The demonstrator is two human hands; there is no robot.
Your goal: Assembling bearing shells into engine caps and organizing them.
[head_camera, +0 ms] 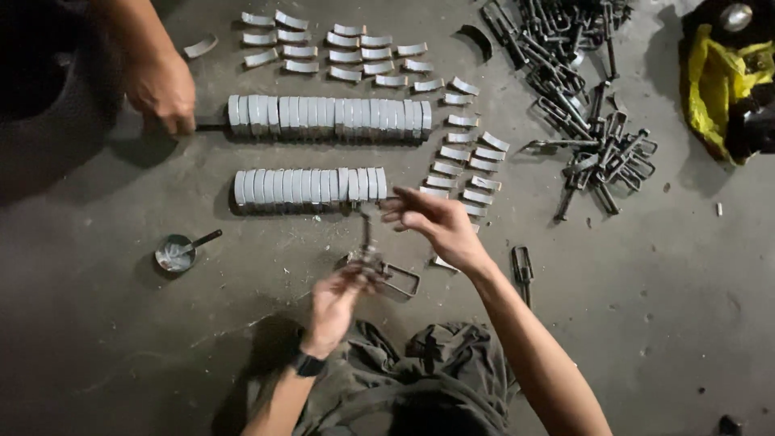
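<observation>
Metal clamp [373,257], dark and thin, stands upright above the floor [121,339] before your knees. Your left hand [335,300] pinches its lower end; your right hand [432,222] hovers near its top, fingers loosely spread, beside stacked grey plates [309,186].

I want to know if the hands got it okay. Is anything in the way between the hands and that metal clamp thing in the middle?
Nothing visible is. The left hand grips the metal clamp from below, and the right hand reaches over its upright rod from above. The lower row of grey metal pieces lies just beyond, on the floor. Another person's hand is far off.
</observation>
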